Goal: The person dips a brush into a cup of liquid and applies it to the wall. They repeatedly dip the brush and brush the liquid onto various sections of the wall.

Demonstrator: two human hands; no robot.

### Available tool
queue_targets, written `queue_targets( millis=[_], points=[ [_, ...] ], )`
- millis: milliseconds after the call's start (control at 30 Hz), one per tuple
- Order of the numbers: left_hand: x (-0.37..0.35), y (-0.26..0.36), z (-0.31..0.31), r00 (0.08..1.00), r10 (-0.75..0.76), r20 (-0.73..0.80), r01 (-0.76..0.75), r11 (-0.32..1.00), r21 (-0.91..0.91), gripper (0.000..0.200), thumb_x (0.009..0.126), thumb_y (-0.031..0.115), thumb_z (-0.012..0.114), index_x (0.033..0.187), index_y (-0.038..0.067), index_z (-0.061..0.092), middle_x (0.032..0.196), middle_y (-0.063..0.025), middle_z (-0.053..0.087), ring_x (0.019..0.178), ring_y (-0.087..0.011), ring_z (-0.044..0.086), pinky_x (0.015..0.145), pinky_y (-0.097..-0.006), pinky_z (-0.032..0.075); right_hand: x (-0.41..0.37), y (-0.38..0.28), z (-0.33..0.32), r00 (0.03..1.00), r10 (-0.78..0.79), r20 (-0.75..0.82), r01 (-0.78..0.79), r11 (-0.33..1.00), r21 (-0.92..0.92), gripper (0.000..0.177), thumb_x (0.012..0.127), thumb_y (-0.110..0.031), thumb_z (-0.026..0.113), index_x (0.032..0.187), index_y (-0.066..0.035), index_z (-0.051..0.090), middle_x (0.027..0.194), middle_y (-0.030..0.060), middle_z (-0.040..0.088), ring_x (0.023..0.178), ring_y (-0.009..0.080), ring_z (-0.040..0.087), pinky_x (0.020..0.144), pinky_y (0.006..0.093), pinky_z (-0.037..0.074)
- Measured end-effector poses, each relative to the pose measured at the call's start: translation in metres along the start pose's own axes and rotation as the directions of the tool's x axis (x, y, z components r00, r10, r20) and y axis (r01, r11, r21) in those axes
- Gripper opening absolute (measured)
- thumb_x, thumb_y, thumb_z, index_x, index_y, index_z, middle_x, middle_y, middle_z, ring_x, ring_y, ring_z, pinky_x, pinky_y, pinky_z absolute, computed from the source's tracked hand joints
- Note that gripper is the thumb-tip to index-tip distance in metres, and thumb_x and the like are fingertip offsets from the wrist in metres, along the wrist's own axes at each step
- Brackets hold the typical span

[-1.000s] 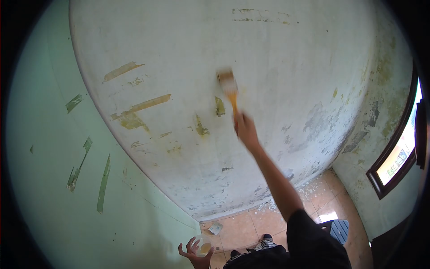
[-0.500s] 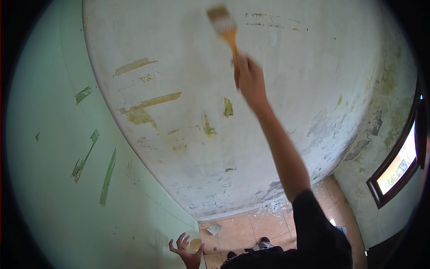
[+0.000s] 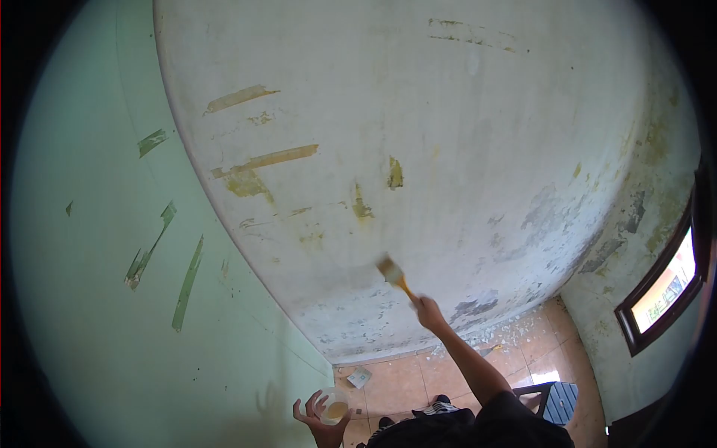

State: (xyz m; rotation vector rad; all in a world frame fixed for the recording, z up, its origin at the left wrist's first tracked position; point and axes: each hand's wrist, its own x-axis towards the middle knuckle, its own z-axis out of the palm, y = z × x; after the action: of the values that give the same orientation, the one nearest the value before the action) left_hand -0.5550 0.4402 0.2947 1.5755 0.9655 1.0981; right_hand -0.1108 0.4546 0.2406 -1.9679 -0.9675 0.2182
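Observation:
My right hand [image 3: 429, 314] grips the yellow handle of a flat paintbrush [image 3: 398, 276], its bristles up against or very near the lower part of the pale wall [image 3: 448, 112]. The brush is slightly blurred. Low in the view, my left hand [image 3: 324, 428] is wrapped round a clear plastic cup [image 3: 333, 400] with some yellowish liquid at the bottom. Flaking patches and brown tape strips [image 3: 284, 156] mark the wall above the brush.
A green wall [image 3: 97, 313] with peeled strips rises on the left. Paint flakes [image 3: 515, 332] lie on the tiled floor [image 3: 392, 381] along the wall's foot. A blue-grey stool [image 3: 559, 403] stands right of me, and a dark-framed window [image 3: 661, 295] is beyond it.
My right hand has swept the paintbrush from high on the wall down to its lower part. My left hand still holds the cup, slightly further right in view. The stool now shows more fully.

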Motion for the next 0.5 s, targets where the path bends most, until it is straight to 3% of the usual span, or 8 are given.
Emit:
queue_targets(
  millis=[33,133,167,233,333,367,433,500],
  points=[
    [0.003,-0.001,-0.005,0.999,0.046,0.01,-0.046,0.999,0.024,0.123,0.065,0.009,0.092,0.151,0.014,0.005,0.141,-0.0197,0.049,0.124,-0.0378,0.057,0.102,-0.0531,0.047,-0.03,0.064,0.004,0.985,-0.072,0.158,0.124,0.93,-0.346,0.022,0.098,-0.012,0.053,0.101,0.002,0.069,0.09,0.027,0.068,0.084,0.0453,0.066,0.073,0.054,0.052],
    [0.011,-0.003,-0.013,0.997,0.078,0.012,-0.078,0.996,0.034,0.121,0.066,0.009,0.093,0.15,0.012,0.006,0.14,-0.0203,0.049,0.123,-0.0381,0.056,0.105,-0.0528,0.046,-0.139,0.212,-0.044,0.784,0.597,0.169,-0.378,0.675,-0.633,0.035,0.08,-0.022,0.071,0.106,0.0,0.073,0.109,0.0238,0.073,0.104,0.0415,0.07,0.084,0.0485,0.059],
    [0.012,-0.004,-0.014,0.996,0.083,0.014,-0.083,0.996,0.014,0.121,0.066,0.009,0.094,0.148,0.011,0.006,0.139,-0.021,0.048,0.124,-0.0386,0.054,0.108,-0.0531,0.044,-0.183,0.218,-0.077,0.731,0.677,0.078,-0.44,0.556,-0.705,0.032,0.079,-0.022,0.072,0.106,-0.004,0.075,0.111,0.0192,0.075,0.105,0.0377,0.072,0.086,0.0476,0.059],
    [0.017,-0.006,-0.013,0.997,0.08,0.008,-0.08,0.997,-0.007,0.119,0.067,0.01,0.094,0.148,0.011,0.007,0.14,-0.021,0.048,0.124,-0.0383,0.054,0.109,-0.053,0.044,-0.253,0.198,-0.145,0.596,0.784,0.175,-0.252,0.39,-0.886,0.033,0.084,-0.02,0.072,0.115,-0.01,0.074,0.123,0.0119,0.073,0.114,0.0309,0.07,0.089,0.0448,0.06],
    [0.017,-0.008,-0.005,1.0,0.027,0.011,-0.027,1.0,0.005,0.119,0.068,0.009,0.093,0.149,0.012,0.007,0.14,-0.0205,0.048,0.124,-0.0382,0.054,0.109,-0.0529,0.043,-0.339,0.191,-0.199,0.43,0.896,-0.108,-0.443,0.105,-0.891,0.032,0.09,-0.024,0.068,0.118,-0.012,0.076,0.132,0.0124,0.07,0.117,0.0286,0.07,0.086,0.0436,0.061],
    [0.018,-0.006,0.0,0.999,0.032,0.014,-0.033,0.999,0.006,0.12,0.068,0.011,0.093,0.15,0.013,0.006,0.141,-0.0192,0.049,0.125,-0.0369,0.055,0.107,-0.0524,0.044,-0.345,0.144,-0.216,0.378,0.918,-0.119,-0.371,0.032,-0.928,0.031,0.091,-0.025,0.067,0.117,-0.012,0.076,0.127,0.0108,0.072,0.113,0.0271,0.072,0.083,0.041,0.061],
    [0.017,0.0,0.009,0.999,0.006,0.043,-0.007,1.0,0.026,0.12,0.069,0.012,0.093,0.152,0.015,0.006,0.143,-0.018,0.05,0.125,-0.0355,0.056,0.104,-0.052,0.045,-0.397,0.191,-0.23,0.492,0.835,-0.245,-0.491,0.033,-0.871,0.028,0.09,-0.022,0.067,0.115,-0.011,0.075,0.116,0.01,0.075,0.106,0.0269,0.074,0.081,0.0418,0.061],
    [0.018,0.009,0.023,0.997,0.017,0.073,-0.015,0.999,-0.037,0.117,0.07,0.008,0.092,0.149,0.013,0.006,0.142,-0.0195,0.048,0.125,-0.0379,0.054,0.109,-0.0526,0.043,-0.435,0.201,-0.239,0.753,0.598,-0.274,-0.482,0.218,-0.849,0.024,0.09,-0.019,0.064,0.11,-0.01,0.074,0.107,0.0113,0.075,0.099,0.0311,0.074,0.079,0.0455,0.059]
  ],
)
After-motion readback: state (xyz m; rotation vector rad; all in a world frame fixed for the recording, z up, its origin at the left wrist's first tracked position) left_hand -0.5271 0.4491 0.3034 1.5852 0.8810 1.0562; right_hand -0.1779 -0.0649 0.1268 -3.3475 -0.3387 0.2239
